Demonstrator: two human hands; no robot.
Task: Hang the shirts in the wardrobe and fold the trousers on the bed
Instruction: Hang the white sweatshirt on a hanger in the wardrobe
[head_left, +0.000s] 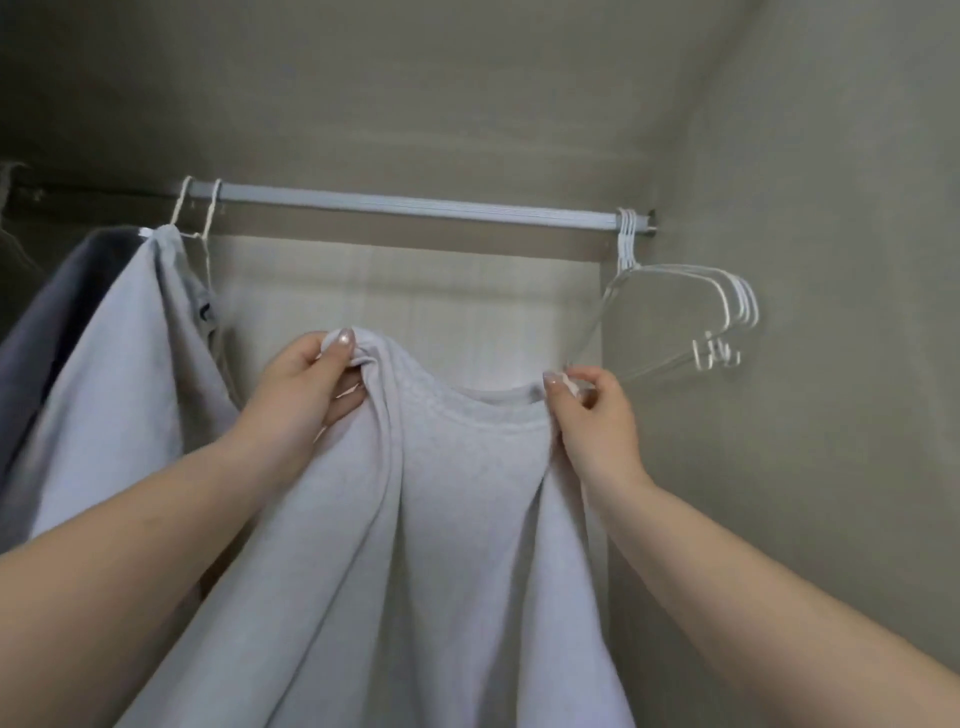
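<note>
I hold a pale grey shirt (441, 519) up inside the wardrobe, below the rail (415, 203). My left hand (306, 384) grips its left shoulder beside the collar. My right hand (592, 415) pinches the right shoulder. The collar sags between my hands and the body of the shirt hangs down out of the frame. No hanger shows in this shirt.
A light grey garment (124, 374) and a dark one (57, 322) hang on white hangers at the rail's left end. Several empty white wire hangers (691, 312) hang at the right end, near the wardrobe's side wall (831, 312). The rail's middle stretch is bare.
</note>
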